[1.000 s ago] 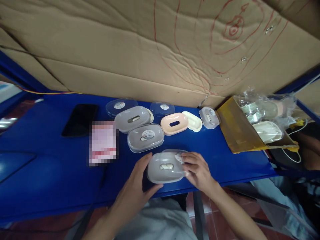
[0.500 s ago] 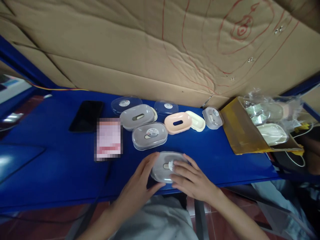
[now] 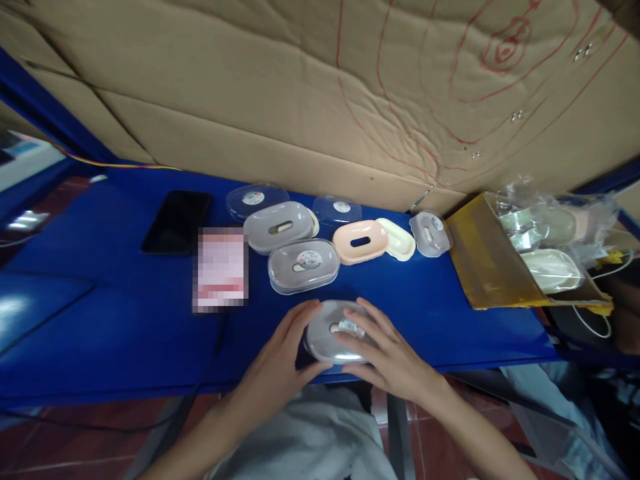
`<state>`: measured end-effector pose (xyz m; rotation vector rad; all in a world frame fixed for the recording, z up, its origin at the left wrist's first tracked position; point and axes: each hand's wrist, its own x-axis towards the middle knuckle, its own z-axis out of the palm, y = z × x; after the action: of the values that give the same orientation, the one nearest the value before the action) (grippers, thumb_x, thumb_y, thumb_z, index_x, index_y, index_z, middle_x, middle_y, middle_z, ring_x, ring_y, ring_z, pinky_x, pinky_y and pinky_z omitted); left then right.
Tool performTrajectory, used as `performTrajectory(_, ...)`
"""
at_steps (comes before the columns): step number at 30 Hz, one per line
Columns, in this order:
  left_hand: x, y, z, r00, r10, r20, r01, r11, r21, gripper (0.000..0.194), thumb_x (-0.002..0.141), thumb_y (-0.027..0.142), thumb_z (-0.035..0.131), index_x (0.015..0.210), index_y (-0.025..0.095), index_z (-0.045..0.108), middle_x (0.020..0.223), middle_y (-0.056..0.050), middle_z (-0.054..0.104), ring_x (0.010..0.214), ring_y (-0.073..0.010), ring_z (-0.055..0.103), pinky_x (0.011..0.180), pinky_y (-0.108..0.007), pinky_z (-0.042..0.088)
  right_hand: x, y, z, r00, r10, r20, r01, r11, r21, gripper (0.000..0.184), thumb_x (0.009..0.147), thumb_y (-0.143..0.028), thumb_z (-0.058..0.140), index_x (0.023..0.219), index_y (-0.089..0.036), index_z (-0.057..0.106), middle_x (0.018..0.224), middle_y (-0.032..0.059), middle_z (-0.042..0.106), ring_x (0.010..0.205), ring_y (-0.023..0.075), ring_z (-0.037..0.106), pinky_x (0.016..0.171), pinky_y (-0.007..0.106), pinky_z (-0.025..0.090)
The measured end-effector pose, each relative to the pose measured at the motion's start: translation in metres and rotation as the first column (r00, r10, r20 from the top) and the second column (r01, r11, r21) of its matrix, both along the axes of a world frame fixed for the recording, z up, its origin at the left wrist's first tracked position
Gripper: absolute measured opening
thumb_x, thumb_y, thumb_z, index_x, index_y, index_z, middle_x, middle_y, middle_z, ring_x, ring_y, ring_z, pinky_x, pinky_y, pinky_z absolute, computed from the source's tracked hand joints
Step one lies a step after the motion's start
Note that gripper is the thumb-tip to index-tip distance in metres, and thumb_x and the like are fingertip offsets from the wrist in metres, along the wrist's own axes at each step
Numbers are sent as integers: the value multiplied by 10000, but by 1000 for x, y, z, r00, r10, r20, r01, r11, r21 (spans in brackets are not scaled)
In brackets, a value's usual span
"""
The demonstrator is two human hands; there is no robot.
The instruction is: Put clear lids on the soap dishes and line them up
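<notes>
A grey soap box with a clear lid lies at the near edge of the blue table. My left hand cups its left side, thumb under the front rim. My right hand lies flat on the lid, fingers pressed down over the sticker. Behind it sit two more closed grey boxes, two loose clear lids, a pink tray, a cream tray and a small grey box.
A black phone and a pixelated pink card lie at the left. A yellow carton with bagged soap boxes stands at the right. A cardboard wall rises behind the table.
My right hand slid the clear lid leftward over the grey box and now presses flat on it. The camera has shifted a little, moving the scene rightward.
</notes>
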<state>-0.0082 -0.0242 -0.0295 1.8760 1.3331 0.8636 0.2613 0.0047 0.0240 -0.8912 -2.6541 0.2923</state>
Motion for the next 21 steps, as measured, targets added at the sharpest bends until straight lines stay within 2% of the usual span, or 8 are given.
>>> performTrajectory(5, 0, -1, -1, 1000, -9, -21, 9, 1000, -15, 861, 951, 274, 816, 1657, 382, 335, 1658, -109, 524, 1514, -333, 570, 1218, -550, 539, 2, 3, -15, 999, 18, 35, -21, 995, 96, 550, 1065, -478, 701, 1575, -311, 582, 1679, 84, 546, 1659, 380, 339, 1288, 660, 442)
performTrajectory(9, 0, -2, 1, 998, -5, -63, 6, 1000, 19, 851, 987, 325, 785, 1683, 374, 298, 1651, -117, 521, 1494, -329, 588, 1181, -538, 575, 1, -1, -21, 999, 4, 36, -8, 994, 106, 596, 1069, -523, 678, 1614, -325, 541, 1692, 90, 527, 1665, 377, 311, 1281, 654, 441)
performTrajectory(12, 1, -3, 4, 990, -5, -138, 29, 985, 170, 705, 1068, 376, 679, 1687, 393, 340, 1694, -126, 454, 1473, -332, 605, 1111, -515, 631, 3, -1, -16, 1000, 23, 8, -24, 999, 33, 643, 1092, -622, 575, 1654, -321, 492, 1725, 91, 486, 1686, 368, 267, 1308, 661, 386)
performTrajectory(15, 2, -3, 7, 970, 2, -241, 90, 925, 369, 508, 1127, 394, 565, 1629, 403, 484, 1679, -119, 473, 1464, -345, 610, 1095, -525, 644, 16, 16, -9, 996, 12, -94, -23, 993, -117, 654, 1143, -672, 338, 1694, -332, 428, 1751, 77, 455, 1673, 321, 329, 1331, 610, 365)
performTrajectory(16, 2, -2, 8, 964, 12, -266, 102, 906, 410, 482, 1132, 406, 553, 1612, 393, 514, 1658, -120, 499, 1456, -349, 615, 1097, -532, 643, 23, 28, -7, 989, -54, -140, 34, 989, -144, 623, 1163, -629, 297, 1698, -335, 416, 1736, 76, 480, 1655, 300, 373, 1327, 582, 380)
performTrajectory(18, 3, -1, 10, 953, 36, -300, 109, 885, 453, 471, 1127, 443, 561, 1592, 365, 547, 1630, -126, 534, 1432, -350, 633, 1084, -537, 649, 40, 56, -7, 946, -260, -193, 237, 962, -132, 547, 1185, -516, 313, 1683, -324, 432, 1687, 89, 544, 1620, 285, 439, 1314, 564, 400)
performTrajectory(20, 3, 0, 11, 944, 52, -326, 115, 874, 473, 464, 1123, 471, 567, 1568, 338, 570, 1615, -134, 548, 1405, -345, 653, 1052, -525, 662, 59, 84, -11, 891, -434, -132, 428, 901, -67, 520, 1174, -467, 387, 1653, -284, 473, 1679, 122, 549, 1617, 330, 437, 1306, 622, 382)
performTrajectory(21, 4, 1, 12, 940, 64, -335, 112, 870, 480, 457, 1125, 472, 564, 1558, 326, 580, 1606, -140, 555, 1389, -341, 664, 1034, -512, 668, 67, 95, -14, 874, -480, -71, 479, 877, -35, 526, 1166, -467, 413, 1644, -257, 484, 1678, 142, 547, 1620, 362, 427, 1297, 661, 370)
